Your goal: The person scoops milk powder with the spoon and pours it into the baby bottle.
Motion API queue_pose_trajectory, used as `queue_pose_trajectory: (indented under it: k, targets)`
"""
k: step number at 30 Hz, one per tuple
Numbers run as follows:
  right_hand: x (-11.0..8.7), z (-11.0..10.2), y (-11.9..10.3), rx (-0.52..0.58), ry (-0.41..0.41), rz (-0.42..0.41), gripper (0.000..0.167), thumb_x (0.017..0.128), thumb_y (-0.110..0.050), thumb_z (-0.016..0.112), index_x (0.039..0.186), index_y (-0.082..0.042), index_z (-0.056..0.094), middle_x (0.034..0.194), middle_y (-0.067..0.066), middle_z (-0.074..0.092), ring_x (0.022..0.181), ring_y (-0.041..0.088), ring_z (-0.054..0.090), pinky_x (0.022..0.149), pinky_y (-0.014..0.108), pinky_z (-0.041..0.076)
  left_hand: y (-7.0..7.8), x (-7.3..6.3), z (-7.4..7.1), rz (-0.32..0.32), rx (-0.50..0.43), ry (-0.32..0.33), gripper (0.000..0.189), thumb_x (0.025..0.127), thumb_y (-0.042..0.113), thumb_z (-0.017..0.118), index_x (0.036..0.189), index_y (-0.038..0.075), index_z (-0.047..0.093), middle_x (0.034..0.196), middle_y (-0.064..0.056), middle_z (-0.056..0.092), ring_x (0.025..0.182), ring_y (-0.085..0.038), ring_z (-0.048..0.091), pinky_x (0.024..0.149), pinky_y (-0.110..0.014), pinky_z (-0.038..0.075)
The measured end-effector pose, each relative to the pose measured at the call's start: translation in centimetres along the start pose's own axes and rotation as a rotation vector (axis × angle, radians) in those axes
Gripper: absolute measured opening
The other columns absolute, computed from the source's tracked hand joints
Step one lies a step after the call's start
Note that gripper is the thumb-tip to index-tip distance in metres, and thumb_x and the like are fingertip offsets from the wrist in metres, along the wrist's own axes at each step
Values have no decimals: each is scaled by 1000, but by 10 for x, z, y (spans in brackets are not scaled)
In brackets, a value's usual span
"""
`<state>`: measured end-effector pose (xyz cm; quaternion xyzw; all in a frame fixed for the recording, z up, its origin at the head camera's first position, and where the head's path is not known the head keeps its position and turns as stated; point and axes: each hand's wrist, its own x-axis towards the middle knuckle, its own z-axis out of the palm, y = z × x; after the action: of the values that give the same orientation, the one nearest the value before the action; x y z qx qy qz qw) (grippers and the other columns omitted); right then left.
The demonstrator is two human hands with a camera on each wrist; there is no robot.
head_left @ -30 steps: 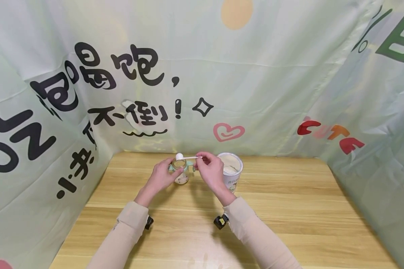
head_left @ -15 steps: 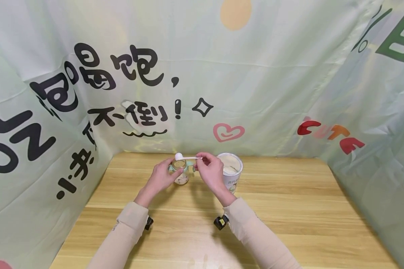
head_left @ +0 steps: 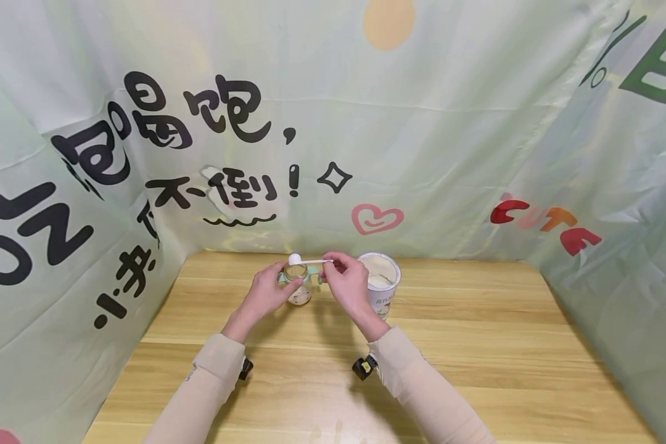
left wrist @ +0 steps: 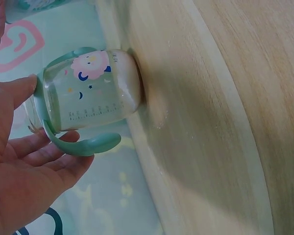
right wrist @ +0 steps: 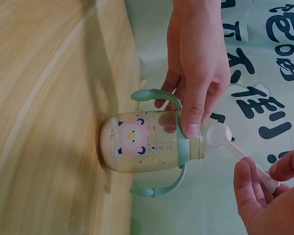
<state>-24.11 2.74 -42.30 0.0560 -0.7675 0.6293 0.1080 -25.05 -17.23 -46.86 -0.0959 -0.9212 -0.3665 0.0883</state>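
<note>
My left hand (head_left: 267,290) grips a clear baby bottle (right wrist: 132,142) by its green two-handled collar (right wrist: 183,139), thumb on one side and fingers on the other. The bottle stands upright on the wooden table, its neck uncapped, with something pale in its base. My right hand (head_left: 346,280) pinches the handle of a white measuring scoop (right wrist: 218,135) between thumb and fingers. In the right wrist view, the scoop's bowl sits right at the bottle's mouth, holding white powder. A milk powder tub (head_left: 385,296) stands open beside my right hand, pale powder inside.
The wooden table (head_left: 477,345) reaches back to a pale green printed cloth (head_left: 444,154), which also hangs along both sides. Bottle and tub stand near the table's back edge. Each wrist carries a small black camera (head_left: 364,367).
</note>
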Motion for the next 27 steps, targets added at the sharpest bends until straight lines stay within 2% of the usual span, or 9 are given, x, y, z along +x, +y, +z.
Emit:
queue_pose_trajectory:
  k: [6, 14, 17, 23, 27]
  targets:
    - [-1, -1, -1, 8, 1, 3, 22, 97, -5, 60, 108, -3, 79, 84, 18, 78, 74, 29, 77, 70, 40, 67, 1, 0, 0, -11, 1, -6, 59, 97, 31, 78, 142, -2, 60, 128, -22, 71, 121, -39, 67, 103, -55, 56]
    - [-1, -3, -2, 44, -12, 10, 24, 101, -10, 60, 113, 0, 78, 92, 27, 77, 77, 36, 78, 67, 32, 66, 4, -1, -1, -26, -8, -12, 57, 97, 31, 78, 141, -2, 61, 128, -22, 71, 122, -40, 67, 104, -56, 55]
    - [0, -3, -3, 61, -15, 15, 24, 101, -9, 60, 114, 1, 77, 95, 28, 77, 75, 32, 78, 67, 32, 66, 4, -1, -1, -21, -7, -10, 56, 97, 30, 78, 141, -1, 61, 128, -21, 72, 121, -39, 67, 104, -56, 55]
    - [1, -5, -2, 102, -15, 30, 23, 103, -10, 61, 114, 2, 77, 91, 18, 77, 69, 14, 74, 68, 34, 67, 3, -1, -1, -14, -8, -6, 59, 97, 30, 78, 144, -1, 59, 132, -23, 70, 124, -40, 66, 106, -57, 55]
    - [2, -8, -3, 149, -22, 62, 22, 105, -12, 61, 114, 0, 77, 90, 18, 76, 66, 12, 73, 65, 31, 66, 3, 0, 0, -16, -12, -3, 61, 97, 30, 79, 145, -1, 59, 134, -23, 70, 127, -41, 65, 109, -57, 53]
